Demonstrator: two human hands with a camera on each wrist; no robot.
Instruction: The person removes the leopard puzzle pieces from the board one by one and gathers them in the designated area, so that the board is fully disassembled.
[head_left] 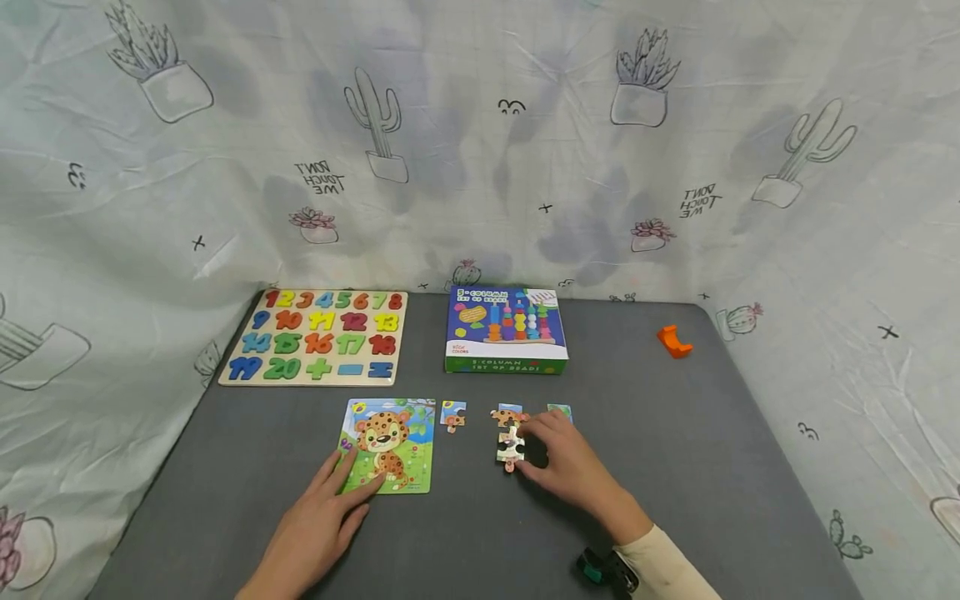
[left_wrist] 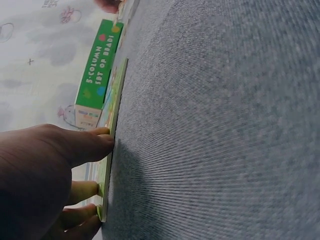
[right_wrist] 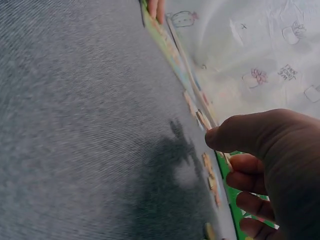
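Observation:
A square leopard picture puzzle lies flat in the middle of the dark table. My left hand rests on its lower left part with fingers spread and fairly straight; in the left wrist view, the thumb lies at the board's edge. Between thumb and fingers, my right hand pinches a jigsaw piece, held just above the table. Another jigsaw piece with leopard spots lies right behind it. A piece with a yellow flower sits beside the puzzle. A greenish piece is partly hidden behind the right hand.
Behind the puzzle lies a wooden number board with coloured digits. To its right stands a boxed bead set. An orange plastic part lies far right. Cloth with plant drawings hangs around the table.

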